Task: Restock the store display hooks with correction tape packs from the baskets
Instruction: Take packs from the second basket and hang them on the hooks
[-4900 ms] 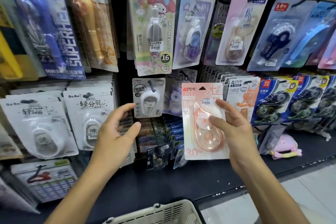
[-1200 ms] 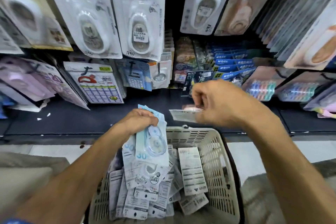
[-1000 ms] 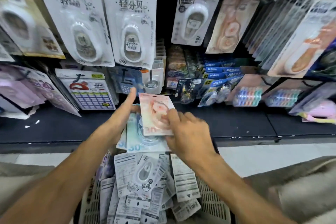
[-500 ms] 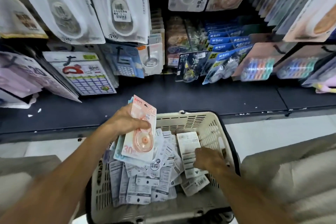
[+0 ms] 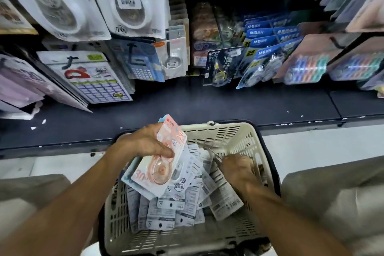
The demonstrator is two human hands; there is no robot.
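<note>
Left hand (image 5: 145,143) grips a fanned stack (image 5: 158,164) of tape packs, pink one on top, over the basket's (image 5: 226,135) left side. Right hand (image 5: 236,169) reaches into the right side, fingers curled among loose packs (image 5: 176,212); whether it grasps one cannot be told. Far shelf (image 5: 187,102) dark.

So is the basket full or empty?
Neither: partly full. Packs lie piled over the left and middle of the basket, well below its rim, and bare floor shows near the front.
</note>
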